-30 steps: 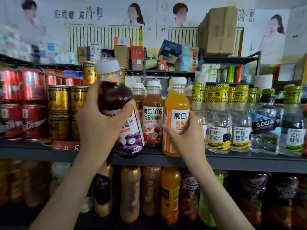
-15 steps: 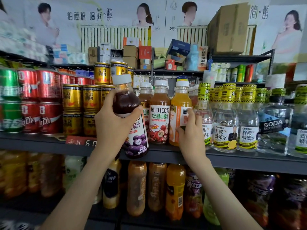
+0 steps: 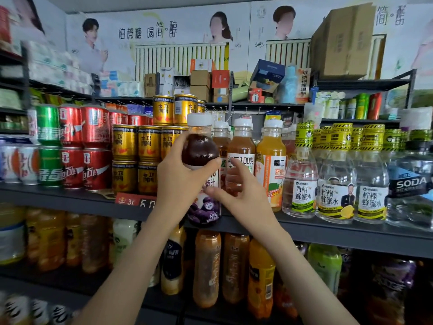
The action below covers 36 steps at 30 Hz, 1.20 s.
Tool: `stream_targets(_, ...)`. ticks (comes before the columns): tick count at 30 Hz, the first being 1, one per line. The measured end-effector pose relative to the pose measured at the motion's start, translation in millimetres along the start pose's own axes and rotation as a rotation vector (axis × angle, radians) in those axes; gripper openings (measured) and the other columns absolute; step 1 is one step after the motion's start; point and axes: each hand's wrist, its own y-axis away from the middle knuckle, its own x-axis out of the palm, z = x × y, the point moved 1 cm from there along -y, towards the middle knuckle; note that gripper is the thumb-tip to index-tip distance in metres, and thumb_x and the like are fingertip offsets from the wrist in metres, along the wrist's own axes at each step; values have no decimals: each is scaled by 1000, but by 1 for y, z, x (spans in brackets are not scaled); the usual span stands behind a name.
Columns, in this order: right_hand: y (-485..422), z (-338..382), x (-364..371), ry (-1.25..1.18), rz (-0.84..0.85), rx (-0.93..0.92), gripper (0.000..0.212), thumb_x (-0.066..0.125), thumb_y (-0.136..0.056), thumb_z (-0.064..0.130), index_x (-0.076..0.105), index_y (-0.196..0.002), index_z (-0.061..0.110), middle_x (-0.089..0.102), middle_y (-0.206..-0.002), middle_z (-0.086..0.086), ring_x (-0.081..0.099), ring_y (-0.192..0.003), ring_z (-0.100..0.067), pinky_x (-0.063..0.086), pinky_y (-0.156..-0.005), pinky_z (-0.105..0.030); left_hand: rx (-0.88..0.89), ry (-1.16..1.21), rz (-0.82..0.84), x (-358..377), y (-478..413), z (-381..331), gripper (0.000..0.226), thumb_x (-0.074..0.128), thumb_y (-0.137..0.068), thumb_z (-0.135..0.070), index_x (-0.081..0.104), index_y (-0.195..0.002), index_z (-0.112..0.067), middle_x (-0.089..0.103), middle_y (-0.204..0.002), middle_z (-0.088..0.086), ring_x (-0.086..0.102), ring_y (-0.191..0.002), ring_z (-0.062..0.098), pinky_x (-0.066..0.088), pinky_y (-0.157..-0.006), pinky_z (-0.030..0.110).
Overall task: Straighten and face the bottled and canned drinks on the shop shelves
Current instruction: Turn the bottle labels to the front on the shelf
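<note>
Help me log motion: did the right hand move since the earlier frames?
Yes. The right hand has gone left: off the orange bottle, now in front of the amber bottle, next to the grape bottle.

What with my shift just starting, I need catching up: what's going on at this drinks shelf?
A person is tidying the shelf of drinks. Their left hand grips the dark grape juice bottle by its shoulder at the shelf's front edge. The right hand, spread open, reaches in between that bottle and the brown juice bottle beside it; whether it touches either is unclear.
</note>
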Motion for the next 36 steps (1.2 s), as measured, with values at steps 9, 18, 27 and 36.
stream_targets(9,19,5,-32,-11,-137,-13,31,75,-73,37,50,-91,37,65,-81,12,60,-70,-1,44,-56,-10,29,261,252,30,10,-24,41,74,-78,-35,53,-113,-41,63,-112,-18,58,-105,-3,48,-89,21)
stream_targets(18,40,-16,-80,-79,-342,121,20,77,-74,31,59,-83,33,68,-76,16,61,-71,10,42,-57,-4,-193,-84,353,92,-5,30,42,67,-84,-29,43,-118,-23,57,-119,-4,57,-102,11,47,-81,25)
stream_targets(27,42,-21,-84,-85,-377,140,22,77,-74,33,62,-89,30,68,-78,14,62,-70,9,44,-57,-5,-255,-202,331,100,-4,37,63,73,-78,-40,43,-125,-12,57,-120,3,58,-108,20,45,-75,24)
stream_targets(36,11,-18,-42,-65,-314,111,25,76,-75,38,57,-90,33,67,-82,15,61,-73,6,44,-59,-7,-289,-273,184,51,-16,59,66,76,-76,-36,47,-128,-9,60,-125,8,59,-111,24,41,-76,24)
